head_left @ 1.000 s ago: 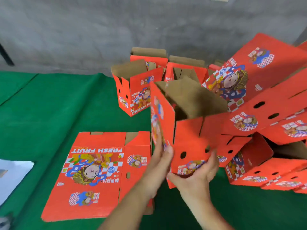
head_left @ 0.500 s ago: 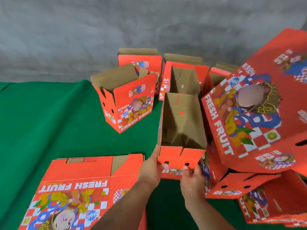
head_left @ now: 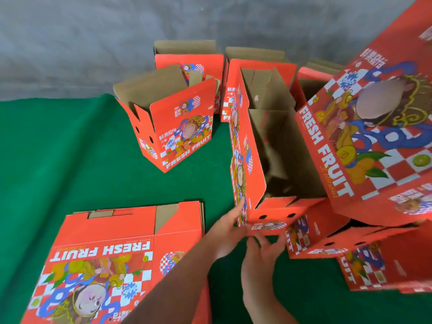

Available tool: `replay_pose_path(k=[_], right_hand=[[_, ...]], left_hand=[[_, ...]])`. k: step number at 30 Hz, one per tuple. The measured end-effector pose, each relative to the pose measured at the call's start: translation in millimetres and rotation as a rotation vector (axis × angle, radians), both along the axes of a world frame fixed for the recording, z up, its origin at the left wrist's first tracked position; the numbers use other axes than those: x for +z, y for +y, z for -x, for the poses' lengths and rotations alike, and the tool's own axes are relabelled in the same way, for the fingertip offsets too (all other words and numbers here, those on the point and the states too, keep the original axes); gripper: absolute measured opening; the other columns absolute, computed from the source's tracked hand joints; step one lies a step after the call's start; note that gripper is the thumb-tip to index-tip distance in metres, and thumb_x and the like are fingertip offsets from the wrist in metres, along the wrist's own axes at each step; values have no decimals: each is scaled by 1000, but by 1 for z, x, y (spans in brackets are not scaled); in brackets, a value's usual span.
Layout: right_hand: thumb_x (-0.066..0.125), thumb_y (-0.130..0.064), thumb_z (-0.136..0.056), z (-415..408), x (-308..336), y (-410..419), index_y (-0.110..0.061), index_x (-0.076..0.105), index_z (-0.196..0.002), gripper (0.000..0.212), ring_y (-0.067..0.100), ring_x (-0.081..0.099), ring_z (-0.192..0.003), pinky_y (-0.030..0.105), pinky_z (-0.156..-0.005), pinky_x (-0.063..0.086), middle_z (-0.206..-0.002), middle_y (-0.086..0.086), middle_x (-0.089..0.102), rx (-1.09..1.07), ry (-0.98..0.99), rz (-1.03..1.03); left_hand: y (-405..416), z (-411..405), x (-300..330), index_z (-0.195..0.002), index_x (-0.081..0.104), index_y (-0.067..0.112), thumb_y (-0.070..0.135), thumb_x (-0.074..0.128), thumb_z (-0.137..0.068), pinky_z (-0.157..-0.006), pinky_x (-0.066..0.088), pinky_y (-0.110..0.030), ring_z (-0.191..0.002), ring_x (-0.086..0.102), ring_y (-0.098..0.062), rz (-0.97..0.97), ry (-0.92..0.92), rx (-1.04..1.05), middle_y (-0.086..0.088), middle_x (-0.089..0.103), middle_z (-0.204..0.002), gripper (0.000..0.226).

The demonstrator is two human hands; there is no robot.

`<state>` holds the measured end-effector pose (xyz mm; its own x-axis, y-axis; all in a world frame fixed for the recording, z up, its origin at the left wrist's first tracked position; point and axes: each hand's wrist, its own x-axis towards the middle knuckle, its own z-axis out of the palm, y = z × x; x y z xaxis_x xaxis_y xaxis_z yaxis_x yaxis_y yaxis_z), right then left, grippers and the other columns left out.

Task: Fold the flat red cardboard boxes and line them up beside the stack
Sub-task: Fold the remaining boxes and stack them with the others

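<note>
Folded red box (head_left: 268,160) upright on green bench (head_left: 70,148) (top open); left hand (head_left: 230,232) and right hand (head_left: 261,256) touch its near end, fingers extended. Best pushed squarely toward standing boxes (head_left: 180,127).

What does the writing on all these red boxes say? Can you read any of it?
"FRESH FRUIT": upside down on the flat box stack.
"FRESH FRUIT": on the folded box standing alone.
"FRESH FRUIT": on the tilted box at right.
The Chinese characters, the gold script and the small burst numbers are too blurred to read.
</note>
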<state>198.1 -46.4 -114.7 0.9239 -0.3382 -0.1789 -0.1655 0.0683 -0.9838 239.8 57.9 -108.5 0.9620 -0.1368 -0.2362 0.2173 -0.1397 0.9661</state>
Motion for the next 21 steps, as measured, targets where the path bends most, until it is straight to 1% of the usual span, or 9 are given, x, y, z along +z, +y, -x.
replay_pose_path(k=[2,4,7,9,11,13,15,18,21], right_hand=[[51,2,-95,22,-1,10,-37,29,-151,72,8,58,-123,43,-107,48,-138,1,55,99,132,-55],[51,-8,-98,32,1,16,-31,37,-149,58,11,55,-124,38,-106,45,-138,0,54,268,264,24],[50,-12,-101,46,-2,22,-22,40,-152,53,12,56,-113,18,-81,44,-148,7,51,567,414,171],[52,-17,-101,61,-6,27,-18,30,-159,62,13,54,-112,17,-73,44,-158,9,41,728,510,239],[57,-20,-100,77,-8,31,-15,24,-162,70,17,54,-126,31,-95,51,-158,6,42,781,540,259],[60,-23,-99,92,-7,35,-13,30,-158,67,18,58,-126,41,-109,46,-148,3,54,751,521,223],[63,-28,-97,102,-5,32,-11,38,-152,62,21,63,-118,42,-103,49,-136,9,61,674,507,242],[70,-32,-93,109,-9,11,-10,42,-153,70,36,56,-128,47,-107,47,-144,22,51,523,607,320],[64,-21,-99,117,-13,-26,-2,63,-125,33,34,66,-95,45,-84,55,-116,27,67,406,669,104]], left_hand=[[8,17,2,-147,56,43,8,56,-105,-99,51,-18,-115,65,1,13,-41,23,15,71,-134,54],[21,44,1,-141,60,41,10,55,-105,-98,52,-26,-107,67,-7,-156,-72,145,6,74,-126,49],[50,91,-20,-150,52,30,23,57,-100,-126,25,-39,-149,41,-27,-824,-50,307,-1,46,-161,51],[66,127,-31,-159,34,40,42,50,-102,-128,2,-55,-159,12,-39,-1012,245,366,0,14,-175,59],[71,159,-37,-161,20,49,51,45,-101,-126,3,-63,-158,-4,-48,-980,430,278,0,-5,-176,64],[60,185,-46,-163,8,46,49,45,-101,-128,10,-61,-156,-11,-53,-1015,376,88,-4,-14,-175,72],[43,202,-49,-165,1,43,50,47,-100,-129,8,-59,-155,-17,-53,-1019,325,-10,-4,-18,-174,80],[12,222,-49,-166,10,35,45,45,-100,-128,-4,-62,-156,-22,-48,-1024,210,-151,-3,-7,-176,75],[-9,242,-52,-167,20,27,20,38,-97,-129,-9,-53,-162,-8,-32,-928,12,-212,2,17,-173,72]])
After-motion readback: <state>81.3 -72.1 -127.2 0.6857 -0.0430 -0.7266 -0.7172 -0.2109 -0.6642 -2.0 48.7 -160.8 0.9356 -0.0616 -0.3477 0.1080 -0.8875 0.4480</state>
